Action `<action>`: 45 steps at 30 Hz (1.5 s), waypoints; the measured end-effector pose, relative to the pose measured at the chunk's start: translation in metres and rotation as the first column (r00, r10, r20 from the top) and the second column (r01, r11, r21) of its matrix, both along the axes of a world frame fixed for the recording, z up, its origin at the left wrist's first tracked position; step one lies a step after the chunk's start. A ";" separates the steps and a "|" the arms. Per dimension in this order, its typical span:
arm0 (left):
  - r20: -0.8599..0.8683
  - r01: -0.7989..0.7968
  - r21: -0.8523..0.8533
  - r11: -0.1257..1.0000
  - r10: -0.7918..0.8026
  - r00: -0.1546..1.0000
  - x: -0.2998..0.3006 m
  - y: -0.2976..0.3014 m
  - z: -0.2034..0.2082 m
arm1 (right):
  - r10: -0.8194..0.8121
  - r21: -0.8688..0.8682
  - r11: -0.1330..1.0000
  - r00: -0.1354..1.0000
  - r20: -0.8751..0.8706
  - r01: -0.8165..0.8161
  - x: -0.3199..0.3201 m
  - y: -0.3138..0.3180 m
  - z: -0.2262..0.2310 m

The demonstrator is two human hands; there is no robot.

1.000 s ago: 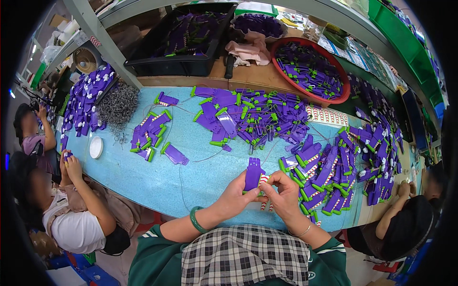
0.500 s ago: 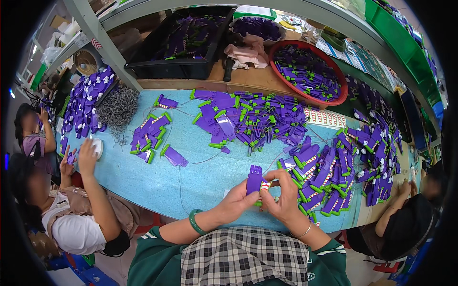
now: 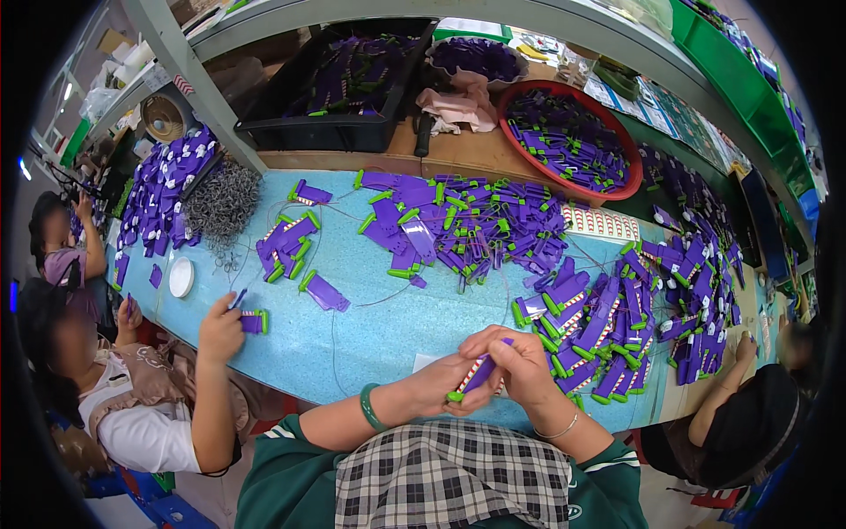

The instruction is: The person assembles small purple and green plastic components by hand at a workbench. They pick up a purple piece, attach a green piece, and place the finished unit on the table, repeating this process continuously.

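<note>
Just above my plaid apron, both hands meet around a flat purple plastic piece (image 3: 481, 374) with a green end and a red-and-white striped edge. The piece slants, its green end toward me. My left hand (image 3: 435, 383) wraps it from the left, fingers curled behind it. From the right, my right hand (image 3: 523, 368) pinches its upper end with thumb and fingers. Part of the piece is hidden by the fingers. Beside my right hand lies a heap of similar purple-and-green pieces (image 3: 603, 304).
A larger pile (image 3: 493, 220) lies farther back, a small cluster (image 3: 286, 242) left of it. Behind stand a black tray (image 3: 326, 134) and a red basket (image 3: 633, 167). A striped sticker sheet (image 3: 602, 220) lies right. At left, a co-worker's hand (image 3: 220, 331) works near a white dish (image 3: 181, 278).
The purple piece has gone from upright to slanted, its striped edge now showing. My hands have closed in around it. The left co-worker's hand has come away from the dish toward me.
</note>
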State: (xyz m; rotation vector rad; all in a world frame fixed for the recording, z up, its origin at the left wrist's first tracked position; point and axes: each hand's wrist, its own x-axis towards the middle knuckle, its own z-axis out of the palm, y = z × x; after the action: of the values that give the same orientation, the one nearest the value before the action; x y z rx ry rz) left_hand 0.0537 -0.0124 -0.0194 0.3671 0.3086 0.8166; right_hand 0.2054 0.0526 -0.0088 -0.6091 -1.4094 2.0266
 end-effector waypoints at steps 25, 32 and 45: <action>0.283 0.571 0.753 -0.327 0.944 0.168 -0.032 0.002 0.018 | 0.161 -0.401 0.910 0.981 0.110 -0.104 -0.003 0.011 0.013; 0.168 0.545 0.809 -0.220 0.975 0.144 -0.029 0.000 0.016 | 0.345 -0.319 0.906 0.921 0.182 -0.277 0.029 -0.009 0.016; -0.396 0.491 0.782 0.384 0.914 -0.084 -0.038 0.071 0.005 | -0.383 0.220 0.912 0.910 0.157 0.346 0.039 0.011 -0.033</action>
State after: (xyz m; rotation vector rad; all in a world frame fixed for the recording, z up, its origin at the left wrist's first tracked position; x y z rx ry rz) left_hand 0.0153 0.0583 -0.0144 2.2459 1.5557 0.9870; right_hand 0.2443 0.0638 -0.0419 -0.9348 -1.4502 1.5519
